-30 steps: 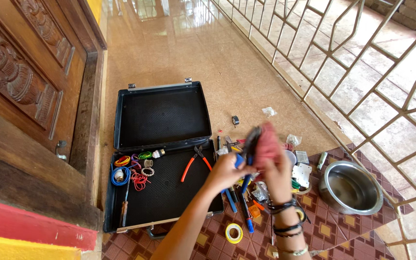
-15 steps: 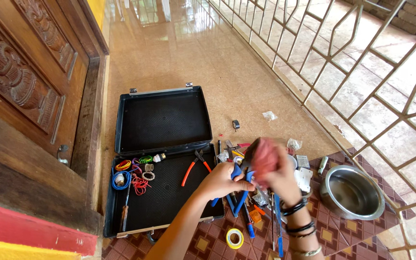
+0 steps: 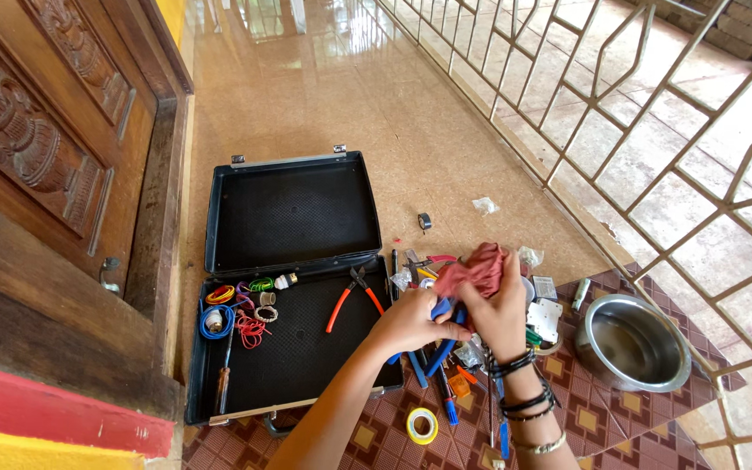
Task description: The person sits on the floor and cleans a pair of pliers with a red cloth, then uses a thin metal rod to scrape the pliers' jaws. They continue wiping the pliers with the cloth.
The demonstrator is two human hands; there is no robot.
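Polished tan tile floor (image 3: pixel 324 96) reflects daylight; carved wooden door (image 3: pixel 36 130) to my left, metal railing (image 3: pixel 637 113) right.

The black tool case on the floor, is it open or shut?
Open: the black tool case has its lid laid back flat, showing orange-handled pliers inside.

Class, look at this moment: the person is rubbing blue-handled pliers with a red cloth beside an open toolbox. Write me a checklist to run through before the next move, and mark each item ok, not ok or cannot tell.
1. Left hand grips the pliers by the blue handles: ok.
2. Right hand holds the cloth over the pliers' head: ok.
3. Pliers' head wiped clean: cannot tell, the cloth hides it.
4. Toolbox lies open with bare space in its tray: ok.
5. Orange pliers lie apart from the wire coils: ok.
6. Steel bowl stands upright, apart from both hands: ok.
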